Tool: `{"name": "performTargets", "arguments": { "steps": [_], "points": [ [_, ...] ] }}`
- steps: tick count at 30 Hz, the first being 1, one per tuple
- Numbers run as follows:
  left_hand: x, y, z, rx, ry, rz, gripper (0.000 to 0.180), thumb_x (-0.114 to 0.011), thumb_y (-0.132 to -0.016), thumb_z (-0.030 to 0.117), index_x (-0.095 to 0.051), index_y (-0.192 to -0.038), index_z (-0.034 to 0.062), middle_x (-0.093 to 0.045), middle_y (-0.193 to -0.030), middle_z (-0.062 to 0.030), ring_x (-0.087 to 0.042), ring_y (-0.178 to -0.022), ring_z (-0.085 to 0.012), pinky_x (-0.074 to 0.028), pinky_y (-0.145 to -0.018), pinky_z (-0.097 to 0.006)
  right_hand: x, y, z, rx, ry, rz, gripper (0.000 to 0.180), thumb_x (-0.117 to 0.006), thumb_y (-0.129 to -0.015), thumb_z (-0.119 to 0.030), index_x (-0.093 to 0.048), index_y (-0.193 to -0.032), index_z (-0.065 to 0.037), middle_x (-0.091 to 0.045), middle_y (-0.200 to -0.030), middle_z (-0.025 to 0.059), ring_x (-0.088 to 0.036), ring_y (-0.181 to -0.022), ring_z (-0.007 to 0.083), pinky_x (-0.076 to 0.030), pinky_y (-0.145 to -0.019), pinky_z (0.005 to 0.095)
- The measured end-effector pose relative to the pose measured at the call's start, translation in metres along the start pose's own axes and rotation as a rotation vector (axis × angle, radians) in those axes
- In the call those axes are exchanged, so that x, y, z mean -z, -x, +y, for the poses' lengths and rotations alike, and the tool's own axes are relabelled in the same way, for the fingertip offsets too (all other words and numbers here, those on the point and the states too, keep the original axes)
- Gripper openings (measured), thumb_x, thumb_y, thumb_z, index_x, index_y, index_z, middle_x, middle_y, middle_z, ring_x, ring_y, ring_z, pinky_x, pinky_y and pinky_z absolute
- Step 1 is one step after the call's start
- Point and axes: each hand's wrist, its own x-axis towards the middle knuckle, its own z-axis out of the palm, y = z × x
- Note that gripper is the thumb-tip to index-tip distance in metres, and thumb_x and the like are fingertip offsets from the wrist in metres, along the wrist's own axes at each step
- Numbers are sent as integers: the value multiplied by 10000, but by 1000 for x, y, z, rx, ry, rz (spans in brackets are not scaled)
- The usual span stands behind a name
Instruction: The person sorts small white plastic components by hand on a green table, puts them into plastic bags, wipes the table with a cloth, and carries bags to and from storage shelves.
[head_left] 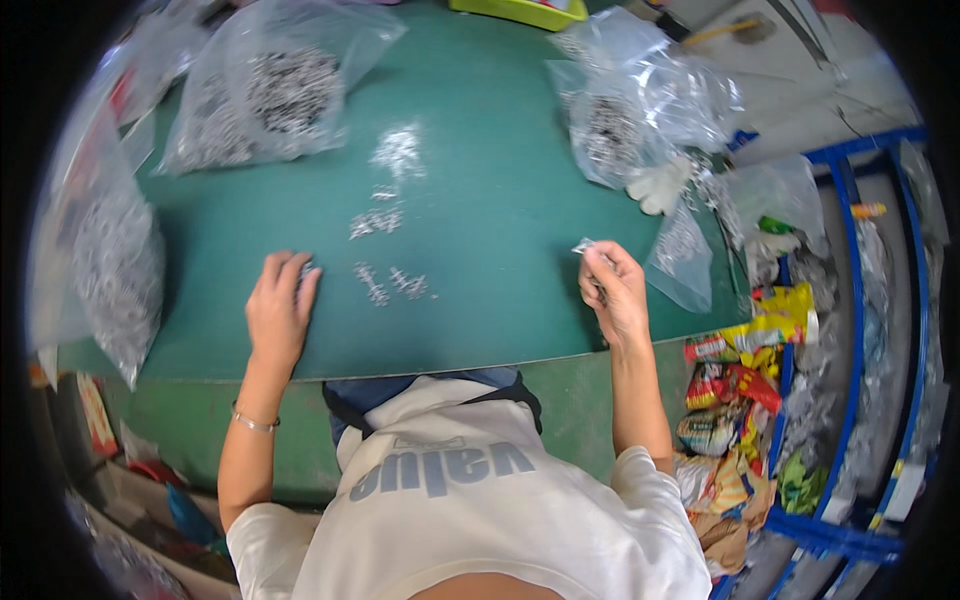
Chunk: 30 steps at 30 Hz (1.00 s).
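At the left of the green table, my left hand [280, 308] rests with curled fingers near the near edge. Between its thumb and forefinger a few small silvery pieces show; their exact kind is too small to make out. My right hand [615, 290] is raised at the right side, closed, pinching a small silvery metal piece [583, 245] at its fingertips; more seem tucked in the palm. Between my hands lie two little clusters of silvery metal pieces [408, 284], with another small pile [376, 223] farther off.
Clear plastic bags of metal pieces stand at the far left [290, 95], left edge [118, 265] and far right [612, 130]. A white glove [660, 187] and a smaller bag [682, 258] lie at the right. Beyond the table's right edge are colourful packets [750, 330] and a blue rack [858, 350].
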Motion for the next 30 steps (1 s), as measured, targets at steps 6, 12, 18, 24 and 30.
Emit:
{"name": "performTargets", "arguments": {
  "steps": [6,12,18,24,30],
  "points": [
    [1,-6,2,47,231,64,125,-519,-809,56,-558,-912,-3,-530,-855,-89,-510,-672,-152,-411,-575,-231,104,36,5,-138,-715,301,137,-478,-859,-173,-433,-785,-67,-435,-657,13,-329,-449,88,-229,-320,198],
    [12,-14,-8,817,1425,-46,216,-459,-868,176,-529,-979,4,-526,-803,-46,-421,-579,-80,-335,-399,-206,162,8,10,48,-700,530,136,-519,-835,-157,-462,-806,-36,-448,-667,30,-367,-481,108,-267,-345,205],
    [12,-9,-6,1029,2548,-61,221,-458,-836,201,-463,-960,18,-435,-882,-104,-404,-661,-153,-352,-420,-218,85,19,9,108,-707,339,100,-481,-853,-126,-468,-859,-28,-424,-641,11,-350,-481,78,-280,-354,190],
    [0,-1,5,1078,2387,-13,220,-498,-841,233,-511,-910,24,-493,-920,-116,-486,-661,-131,-409,-408,-181,-36,24,17,15,365,-205,209,-626,-744,-120,-565,-908,-6,-418,-540,0,-420,-491,54,-305,-369,196],
    [0,-2,34,716,1403,-137,185,-564,-788,85,-548,-964,29,-540,-806,-48,-495,-645,-116,-409,-469,-206,-122,6,35,652,1233,-368,325,-682,-651,-144,-566,-923,-8,-513,-676,111,-540,-564,271,-427,-500,354]
  ]
}}
